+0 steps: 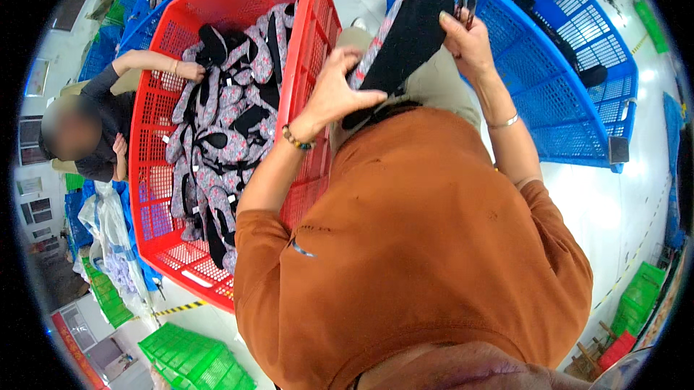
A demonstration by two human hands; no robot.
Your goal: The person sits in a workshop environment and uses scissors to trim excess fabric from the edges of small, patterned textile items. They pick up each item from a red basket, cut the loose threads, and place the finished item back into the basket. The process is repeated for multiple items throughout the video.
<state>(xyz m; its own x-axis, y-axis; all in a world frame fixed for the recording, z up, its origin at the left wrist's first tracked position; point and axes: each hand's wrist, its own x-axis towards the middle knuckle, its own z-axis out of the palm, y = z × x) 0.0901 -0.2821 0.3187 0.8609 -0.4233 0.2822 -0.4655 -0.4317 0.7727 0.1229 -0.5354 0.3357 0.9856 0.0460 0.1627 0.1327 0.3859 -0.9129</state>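
A slipper point(416, 32) with a black sole and a grey, pink-patterned edge is held up above my lap, its sole toward me. My left hand point(336, 90) curves round its lower left end, thumb across the black side. At the upper right end, my right hand point(470, 43) pinches the slipper with the thumb on the sole. The same hand holds small dark scissors point(466, 3), blades pointing up beyond the slipper. A dark piece, partly hidden, lies on my lap below the slipper. The slipper's far side is hidden.
At my left, a red plastic basket point(307, 50) holds a heap of patterned slippers point(224, 115). A co-worker's hand point(189, 70) reaches into it from its far side. Blue baskets point(506, 65) stand close on my right, with dark items inside. Green crates point(195, 357) stand farther off.
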